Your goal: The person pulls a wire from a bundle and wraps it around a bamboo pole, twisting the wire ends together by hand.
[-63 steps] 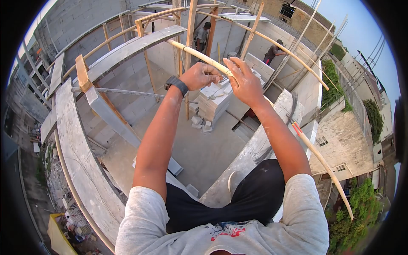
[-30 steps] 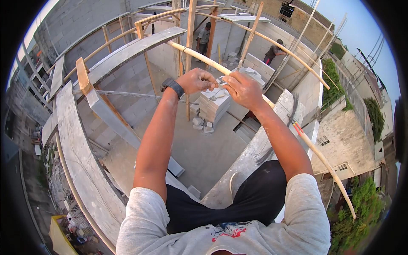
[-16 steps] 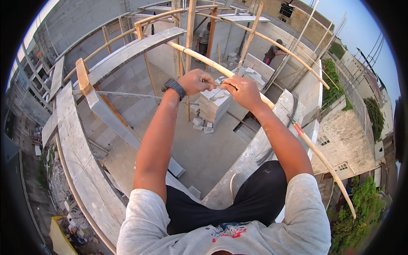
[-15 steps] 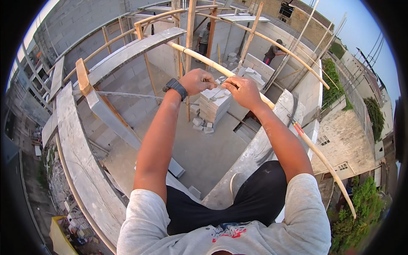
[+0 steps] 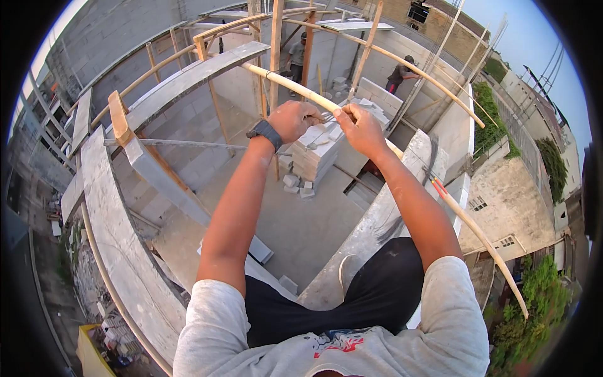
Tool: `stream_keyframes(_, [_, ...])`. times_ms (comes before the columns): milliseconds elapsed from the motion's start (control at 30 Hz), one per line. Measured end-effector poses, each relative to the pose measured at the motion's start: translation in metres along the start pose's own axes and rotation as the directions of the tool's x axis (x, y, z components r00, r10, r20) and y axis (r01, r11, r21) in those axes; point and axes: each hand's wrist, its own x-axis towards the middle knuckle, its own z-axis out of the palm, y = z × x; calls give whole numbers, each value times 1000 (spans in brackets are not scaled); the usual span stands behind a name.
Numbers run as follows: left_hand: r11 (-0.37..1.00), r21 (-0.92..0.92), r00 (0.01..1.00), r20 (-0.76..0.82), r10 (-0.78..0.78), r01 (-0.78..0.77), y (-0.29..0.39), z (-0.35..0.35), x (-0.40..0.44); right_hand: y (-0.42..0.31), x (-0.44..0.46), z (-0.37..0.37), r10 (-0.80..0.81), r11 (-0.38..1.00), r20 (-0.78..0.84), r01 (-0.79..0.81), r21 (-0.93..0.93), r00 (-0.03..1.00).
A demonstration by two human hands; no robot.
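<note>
A pale bamboo pole [image 5: 301,91] runs slantwise in front of me, passing behind my right hand. My left hand [image 5: 293,122], with a black watch [image 5: 266,133] on its wrist, is closed in a pinch just below the pole. Something thin shows at its fingertips, too small to name. My right hand [image 5: 364,131] is closed on the pole, its thumb lying along the near side; part of its grip is hidden. Farther down the pole lies a red-handled tool [image 5: 441,188], beside a bundle of dark wire [image 5: 433,154].
I sit high on a concrete ledge [image 5: 333,276]. Below are a floor [image 5: 276,220] and stacked pale blocks [image 5: 314,154]. Planks [image 5: 125,226] curve along the left, with timber posts [image 5: 274,56] ahead. Two people [image 5: 401,74] [image 5: 297,58] stand at the far walls.
My hands have come apart slightly. The right hand has shifted a little to the right and its thumb now rests against the pole; the left stays pinched. The view has tilted slightly.
</note>
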Motion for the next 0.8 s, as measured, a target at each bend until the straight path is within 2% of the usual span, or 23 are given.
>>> stream_keyframes(33, [999, -45, 1000, 19, -20, 21, 1, -4, -1, 0, -5, -1, -396, 888, -86, 358, -287, 914])
stream_keyframes(67, [995, -88, 999, 37, -40, 43, 2, -8, -2, 0, -8, -2, -735, 580, -46, 592, -560, 676])
stream_keyframes(100, [995, -87, 999, 34, -42, 45, 1, -9, -2, -2, -11, -1, -736, 578, -43, 595, -559, 675])
stream_keyframes(167, [994, -105, 999, 29, -32, 35, 0, -10, -2, -5, -16, 0, -823, 364, 61, 607, -706, 565])
stream_keyframes(200, [994, -106, 999, 28, -32, 35, 1, -11, -2, -2, -13, 1, -823, 363, 62, 607, -707, 565])
stream_keyframes(267, [979, -197, 994, 102, -36, 56, 4, -12, -1, 7, -3, 1, -861, 247, 124, 619, -745, 493])
stream_keyframes(300, [979, -196, 995, 97, -36, 55, 4, -11, 0, 6, -3, -1, -863, 243, 127, 622, -745, 490])
stream_keyframes(367, [966, -238, 980, 194, -51, 98, 2, -10, -1, 7, -5, -1, -866, 238, 125, 620, -748, 484])
stream_keyframes(600, [949, -295, 958, 285, -26, 114, 0, -17, -2, 3, -10, 2, -884, 230, 119, 644, -730, 451])
stream_keyframes(667, [917, -326, 922, 374, -97, 229, 5, -21, -3, -2, -12, 3, -893, 240, 111, 669, -704, 437])
stream_keyframes(700, [918, -324, 922, 374, -98, 229, 4, -21, -3, -3, -12, 4, -893, 240, 110, 669, -703, 436])
stream_keyframes(800, [887, -381, 915, 389, -103, 261, 2, -23, -6, -5, -10, 8, -881, 321, 68, 695, -643, 469])
